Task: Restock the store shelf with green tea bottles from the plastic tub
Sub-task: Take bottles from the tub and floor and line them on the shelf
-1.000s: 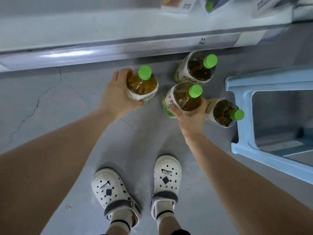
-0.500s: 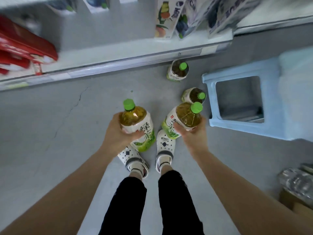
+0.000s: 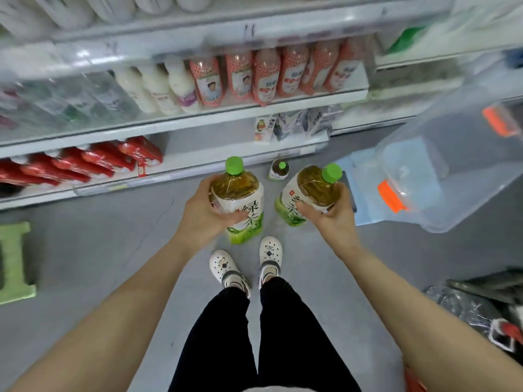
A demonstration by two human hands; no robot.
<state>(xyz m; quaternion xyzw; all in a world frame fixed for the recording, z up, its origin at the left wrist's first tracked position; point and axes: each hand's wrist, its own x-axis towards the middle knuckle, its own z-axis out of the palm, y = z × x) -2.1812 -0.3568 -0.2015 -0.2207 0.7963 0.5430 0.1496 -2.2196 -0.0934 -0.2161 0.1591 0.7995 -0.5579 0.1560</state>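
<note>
- Holding one green tea bottle (image 3: 240, 205) in my left hand (image 3: 205, 215), fingers wrapped round its shoulder, above the floor (image 3: 113, 250).
- My right hand (image 3: 335, 219) grips a second bottle (image 3: 307, 193), which is tilted.
- Both: bright green cap, amber tea, white-and-green label.
- Third bottle (image 3: 278, 171) stands upright on the floor near the foot of the shelf (image 3: 198, 168), left of the clear tub (image 3: 467, 171).

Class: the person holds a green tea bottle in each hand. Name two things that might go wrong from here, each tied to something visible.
1. Each hand carries a big bottle alone: left hand on the left bottle, right hand on the right bottle. Either grip might slip, dropping one towards the shoes.
2. The floor bottle stands just ahead and might get kicked over.
</note>
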